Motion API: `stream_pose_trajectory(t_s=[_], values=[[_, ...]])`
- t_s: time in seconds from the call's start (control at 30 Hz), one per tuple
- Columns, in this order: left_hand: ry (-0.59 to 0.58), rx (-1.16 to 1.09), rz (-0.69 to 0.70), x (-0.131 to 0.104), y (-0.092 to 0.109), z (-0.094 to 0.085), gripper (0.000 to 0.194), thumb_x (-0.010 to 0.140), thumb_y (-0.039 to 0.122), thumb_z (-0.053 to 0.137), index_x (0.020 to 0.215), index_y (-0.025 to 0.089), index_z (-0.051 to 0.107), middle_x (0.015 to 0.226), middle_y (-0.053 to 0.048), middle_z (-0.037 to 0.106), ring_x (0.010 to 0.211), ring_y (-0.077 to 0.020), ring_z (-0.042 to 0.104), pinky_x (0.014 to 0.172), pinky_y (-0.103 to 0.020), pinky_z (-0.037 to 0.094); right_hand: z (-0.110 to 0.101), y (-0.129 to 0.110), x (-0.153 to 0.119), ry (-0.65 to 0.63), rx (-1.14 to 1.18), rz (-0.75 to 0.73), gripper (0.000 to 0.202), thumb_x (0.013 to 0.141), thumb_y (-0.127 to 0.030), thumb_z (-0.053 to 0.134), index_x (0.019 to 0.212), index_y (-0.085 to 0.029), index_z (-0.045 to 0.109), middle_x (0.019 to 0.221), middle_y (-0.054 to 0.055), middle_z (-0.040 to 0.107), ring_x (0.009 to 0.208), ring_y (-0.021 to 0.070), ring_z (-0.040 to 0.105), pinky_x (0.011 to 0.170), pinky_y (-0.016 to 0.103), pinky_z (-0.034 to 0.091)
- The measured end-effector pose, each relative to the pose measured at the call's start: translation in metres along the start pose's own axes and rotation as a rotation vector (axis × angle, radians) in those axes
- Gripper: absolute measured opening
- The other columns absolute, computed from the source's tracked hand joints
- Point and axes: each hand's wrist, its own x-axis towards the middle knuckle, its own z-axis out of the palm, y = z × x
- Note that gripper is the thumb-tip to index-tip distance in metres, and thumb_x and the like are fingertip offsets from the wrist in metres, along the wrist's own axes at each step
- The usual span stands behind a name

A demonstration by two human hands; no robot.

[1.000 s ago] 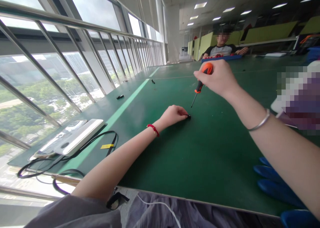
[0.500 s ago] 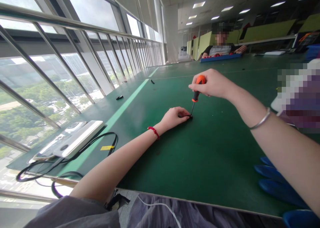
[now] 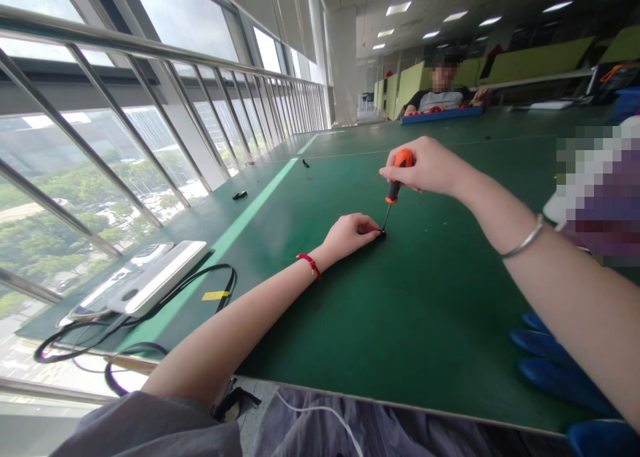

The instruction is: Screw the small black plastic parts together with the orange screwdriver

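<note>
My right hand [image 3: 431, 167] is closed around the orange and black handle of a screwdriver [image 3: 395, 189], which stands tilted over the green table [image 3: 420, 323]. The screwdriver's tip meets a small black part [image 3: 383, 234] lying on the tabletop. From the left, my left hand [image 3: 351, 235] pinches that black part between thumb and fingers and rests on the table. Most of the part is hidden by my fingers, so its kind cannot be made out.
At the left edge lie a white power bank [image 3: 163, 280], a phone [image 3: 113, 290] and a black cable [image 3: 233, 277]. Small black pieces [image 3: 240, 195] sit farther off. Blue gloves [image 3: 550, 363] lie under my right forearm. A person [image 3: 443, 97] sits behind a blue tray [image 3: 443, 115].
My right hand and the screwdriver handle have shifted very slightly to the right. The left hand stays on the black part, and the screwdriver's tip is still against it.
</note>
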Motion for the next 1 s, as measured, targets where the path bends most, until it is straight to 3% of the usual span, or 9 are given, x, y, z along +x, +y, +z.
stream_pose_trajectory(t_s=[0.27,0.4,0.57,0.67,0.83,1.0], values=[[0.010,0.075,0.033,-0.001,0.003,-0.001,0.018,0.082,0.028,0.059,0.087,0.018,0.073,0.085,-0.003,0.068,0.075,-0.0138,0.061,0.069,-0.023,0.049,0.001,0.000,0.000,-0.016,0.021,0.006,0.019,0.076,-0.028,0.061,0.059,-0.021,0.056,0.041,-0.005,0.043,0.037,0.0098,0.038,0.044,0.028,0.033],[0.014,0.180,0.074,-0.003,0.006,-0.002,0.020,0.084,0.030,0.056,0.088,0.019,0.072,0.086,-0.003,0.066,0.076,-0.0141,0.061,0.068,-0.023,0.048,-0.001,0.002,0.002,-0.054,0.035,0.013,0.008,0.072,-0.024,0.064,0.070,-0.022,0.057,0.048,-0.006,0.046,0.039,0.0090,0.042,0.046,0.026,0.034],[0.017,0.276,0.129,-0.004,0.007,-0.002,0.021,0.087,0.031,0.052,0.090,0.020,0.071,0.089,-0.003,0.065,0.077,-0.0147,0.060,0.067,-0.024,0.046,-0.008,0.005,0.003,-0.096,-0.011,-0.023,0.013,0.069,-0.019,0.067,0.077,-0.022,0.057,0.058,-0.006,0.053,0.044,0.0087,0.046,0.050,0.025,0.035],[0.017,0.344,0.162,-0.004,0.008,-0.002,0.021,0.088,0.030,0.051,0.091,0.020,0.070,0.090,-0.003,0.066,0.081,-0.0158,0.061,0.069,-0.025,0.046,-0.011,0.002,0.001,-0.146,-0.041,-0.007,0.010,0.074,-0.028,0.065,0.074,-0.021,0.058,0.055,-0.004,0.052,0.046,0.0093,0.046,0.051,0.026,0.035],[0.010,0.469,0.226,-0.004,0.012,-0.003,0.022,0.090,0.027,0.049,0.092,0.019,0.069,0.091,-0.004,0.066,0.086,-0.0188,0.060,0.075,-0.029,0.046,-0.011,-0.002,0.001,-0.141,-0.115,-0.007,0.028,0.079,-0.045,0.059,0.070,-0.019,0.061,0.057,-0.001,0.050,0.053,0.0111,0.044,0.053,0.028,0.031],[0.000,0.496,0.226,-0.004,0.013,-0.003,0.022,0.090,0.027,0.048,0.094,0.019,0.068,0.091,-0.004,0.066,0.087,-0.0190,0.059,0.075,-0.029,0.046,-0.013,-0.004,0.001,-0.106,-0.174,-0.049,0.012,0.075,-0.031,0.063,0.073,-0.019,0.062,0.060,-0.001,0.051,0.052,0.0105,0.040,0.054,0.028,0.031]])
